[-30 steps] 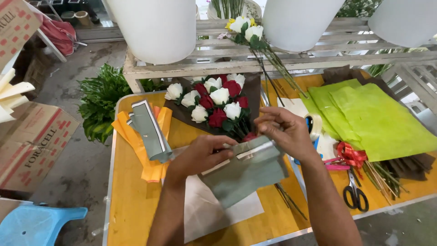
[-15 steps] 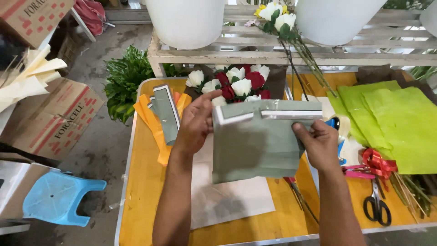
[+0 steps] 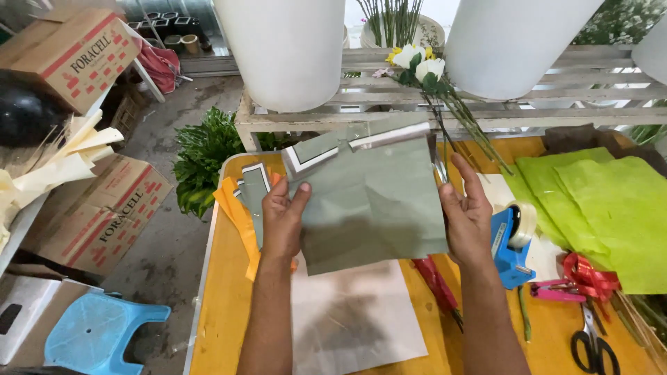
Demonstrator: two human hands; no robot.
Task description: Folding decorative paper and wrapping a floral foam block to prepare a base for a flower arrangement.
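Pinching its side edges, the left hand [image 3: 281, 222] and right hand [image 3: 467, 217] hold the grey-green wrapping sheet [image 3: 372, 198] spread upright between their gripping fingers.

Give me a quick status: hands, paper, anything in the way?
Left hand and right hand grip grey-green wrapping sheet, raised. Sheet hides table behind. Nothing blocking.

Left hand [image 3: 281, 221] and right hand [image 3: 467, 217] held grey-green wrapping sheet [image 3: 372, 198] upright by its side edges above yellow counter [image 3: 222, 305]. White paper [image 3: 351, 319] lay beneath. Blue tape dispenser [image 3: 509, 244], scissors [image 3: 592, 340], lime sheets [image 3: 604, 201] lay right of it.
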